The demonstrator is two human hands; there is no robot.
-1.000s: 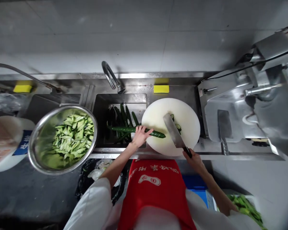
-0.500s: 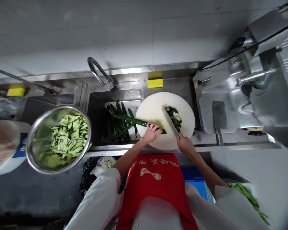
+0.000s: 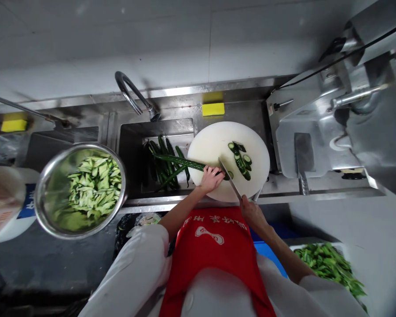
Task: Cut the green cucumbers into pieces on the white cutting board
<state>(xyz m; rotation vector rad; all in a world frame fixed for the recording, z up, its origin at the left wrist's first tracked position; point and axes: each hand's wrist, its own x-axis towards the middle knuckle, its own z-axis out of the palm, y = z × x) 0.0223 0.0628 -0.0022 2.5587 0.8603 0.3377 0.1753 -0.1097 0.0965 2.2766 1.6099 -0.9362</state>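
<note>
My left hand (image 3: 211, 178) is closed over a long cucumber (image 3: 181, 162) near its right end, pressing it on the round white cutting board (image 3: 204, 136). The cucumber's other end reaches out over the sink. In my right hand (image 3: 251, 213) is the handle of a knife (image 3: 231, 180), whose blade stands across the cucumber just right of my left fingers. A short end piece (image 3: 230, 175) shows beyond the blade. Further right on the board lie several cut cucumber pieces (image 3: 241, 164).
More whole cucumbers (image 3: 163, 149) lie in the sink (image 3: 132, 136) under a faucet (image 3: 132, 90). A steel bowl (image 3: 41, 211) of sliced cucumber stands left. A yellow sponge (image 3: 213, 109) sits behind the board. At right are a cleaver (image 3: 304, 152) and metal machine (image 3: 366, 132); leafy greens (image 3: 330, 266) lie below.
The knife has moved left from the cut pieces to the held cucumber, and its blade now crosses it near the end. My left hand still holds the cucumber. The view has shifted slightly.
</note>
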